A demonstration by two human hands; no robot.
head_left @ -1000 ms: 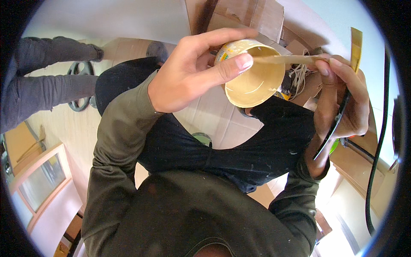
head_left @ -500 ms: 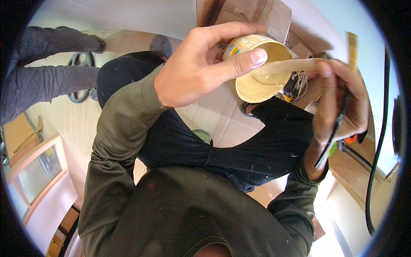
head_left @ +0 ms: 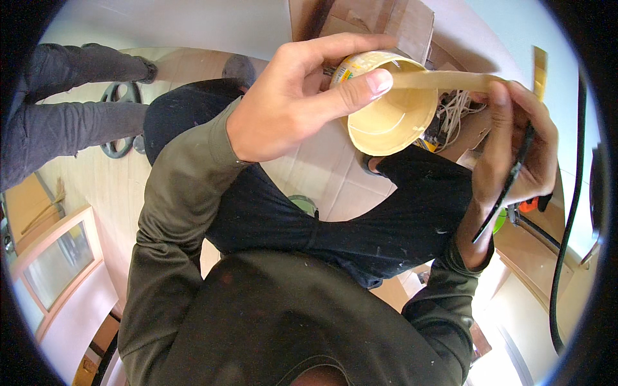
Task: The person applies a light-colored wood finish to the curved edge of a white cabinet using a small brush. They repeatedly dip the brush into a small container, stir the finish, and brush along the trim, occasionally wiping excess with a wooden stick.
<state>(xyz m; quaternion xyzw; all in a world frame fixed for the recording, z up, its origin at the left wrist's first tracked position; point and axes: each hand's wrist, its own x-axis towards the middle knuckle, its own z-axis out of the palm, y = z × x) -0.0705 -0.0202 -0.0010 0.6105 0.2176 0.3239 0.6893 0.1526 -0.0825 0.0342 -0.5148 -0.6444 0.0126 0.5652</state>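
Observation:
My left hand (head_left: 283, 109) grips a round yellow tub (head_left: 393, 128) by its wall, thumb over the rim and fingers behind. The tub is tilted so its cream-coloured inside faces me; a patterned label shows on its outer side. Between thumb and fingers, my right hand (head_left: 518, 145) pinches a flat pale strip (head_left: 447, 80), shaped like a spatula. Its far end reaches the tub's upper rim, close to my left thumb; whether it touches is unclear. A slender black-handled tool (head_left: 512, 177) with a flat yellow end (head_left: 539, 67) also sits in my right hand, slanting across the palm.
Cardboard boxes (head_left: 386, 29) stand beyond the tub, with white cables (head_left: 454, 119) beside them. At left are another person's dark-trousered legs (head_left: 84, 122) and a grey wheel (head_left: 120, 122). A black cable (head_left: 563, 257) hangs at right. Something green and round (head_left: 302, 204) lies between my legs.
The pale strip has risen from inside the tub to its upper rim, near my left thumb. My left hand and the tub have shifted slightly left.

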